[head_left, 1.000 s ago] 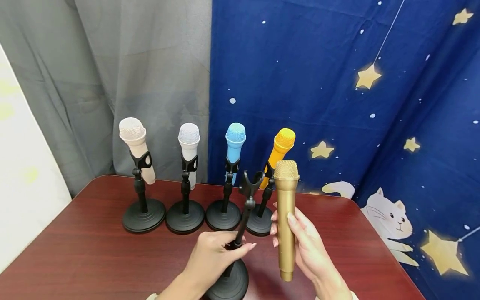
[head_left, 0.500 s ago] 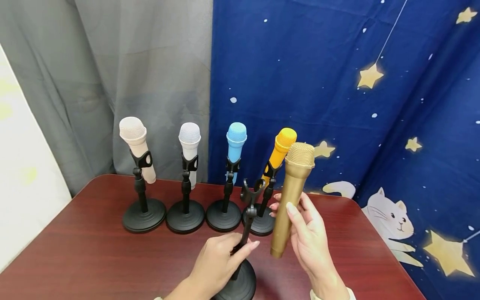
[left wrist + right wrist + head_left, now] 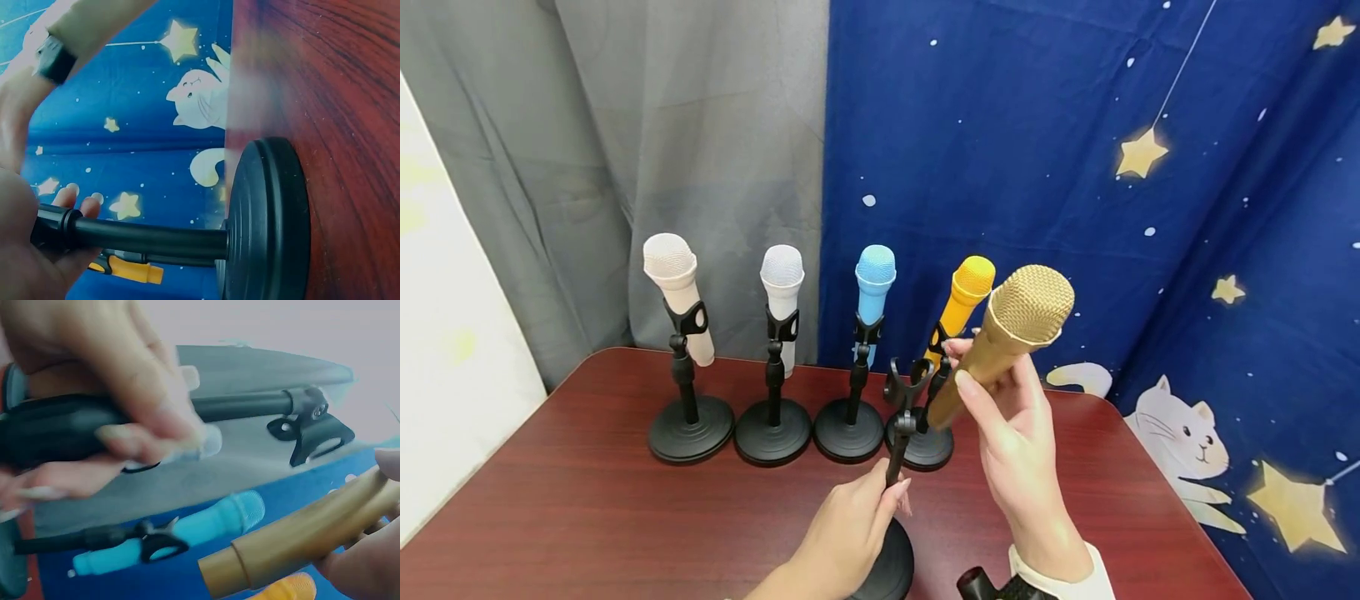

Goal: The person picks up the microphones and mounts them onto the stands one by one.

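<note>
My left hand [image 3: 850, 525] grips the pole of a black desktop microphone stand [image 3: 898, 454]. Its round base [image 3: 269, 219] is upright on the table in the left wrist view, and the U-shaped clip [image 3: 907, 385] on top holds nothing. In my right hand [image 3: 1018, 454] is a gold microphone [image 3: 987, 358], held by its handle between thumb and fingers. It leans with its mesh head up to the right and its tail end down toward the clip. The right wrist view shows the tail of the gold microphone [image 3: 294, 544] apart from the clip [image 3: 319, 434].
Behind the hands a row of black stands bears a cream microphone [image 3: 672, 267], a white one [image 3: 782, 275], a blue one [image 3: 874, 279] and an orange-yellow one [image 3: 967, 287]. They stand along the back of the reddish-brown table [image 3: 587, 500], before grey and blue curtains [image 3: 1037, 125].
My right hand has raised the gold microphone and tipped it from upright to slanted, its tail swinging left toward the clip. My left hand and the stand have shifted slightly right; the hand sits higher on the pole.
</note>
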Demonstrator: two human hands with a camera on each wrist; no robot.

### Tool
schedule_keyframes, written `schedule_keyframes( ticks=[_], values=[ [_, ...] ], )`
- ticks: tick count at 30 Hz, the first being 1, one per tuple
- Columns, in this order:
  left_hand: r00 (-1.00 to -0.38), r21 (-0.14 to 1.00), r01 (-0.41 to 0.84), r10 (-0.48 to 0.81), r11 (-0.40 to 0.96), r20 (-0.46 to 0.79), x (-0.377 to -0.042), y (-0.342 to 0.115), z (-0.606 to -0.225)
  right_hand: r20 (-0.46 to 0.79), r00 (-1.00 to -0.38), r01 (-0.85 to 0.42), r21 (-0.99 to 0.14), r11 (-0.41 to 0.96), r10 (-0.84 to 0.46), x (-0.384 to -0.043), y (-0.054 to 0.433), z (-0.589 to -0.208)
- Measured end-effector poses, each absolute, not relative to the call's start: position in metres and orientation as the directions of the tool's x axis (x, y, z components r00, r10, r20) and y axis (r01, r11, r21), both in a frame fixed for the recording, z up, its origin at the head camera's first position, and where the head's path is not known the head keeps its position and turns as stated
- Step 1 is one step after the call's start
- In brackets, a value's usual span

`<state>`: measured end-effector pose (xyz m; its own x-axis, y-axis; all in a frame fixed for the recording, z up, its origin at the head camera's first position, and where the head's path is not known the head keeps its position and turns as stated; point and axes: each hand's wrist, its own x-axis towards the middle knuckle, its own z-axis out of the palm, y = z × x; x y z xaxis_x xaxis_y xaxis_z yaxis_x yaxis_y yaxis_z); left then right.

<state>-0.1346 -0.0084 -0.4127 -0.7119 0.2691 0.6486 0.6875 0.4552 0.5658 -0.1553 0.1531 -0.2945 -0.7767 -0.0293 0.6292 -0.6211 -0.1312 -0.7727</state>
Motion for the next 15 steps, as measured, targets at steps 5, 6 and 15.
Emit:
schedule_keyframes(
  ticks=[5, 6, 15],
  values=[
    [-0.733, 0.583, 0.671, 0.295, 0.457, 0.613, -0.133, -0.010, -0.412, 0.695, -0.718, -0.689, -0.718, -0.098, -0.044, -0.163, 0.135, -0.280],
    [-0.741, 0.591, 0.664, 0.299, 0.458, 0.601, -0.133, -0.011, -0.411, 0.704, -0.708, -0.698, -0.710, -0.097, -0.055, -0.164, 0.132, -0.278],
    [-0.750, 0.576, 0.656, 0.332, 0.488, 0.573, -0.134, -0.016, -0.407, 0.766, -0.629, -0.750, -0.643, -0.153, -0.133, -0.178, 0.115, -0.273]
  ],
)
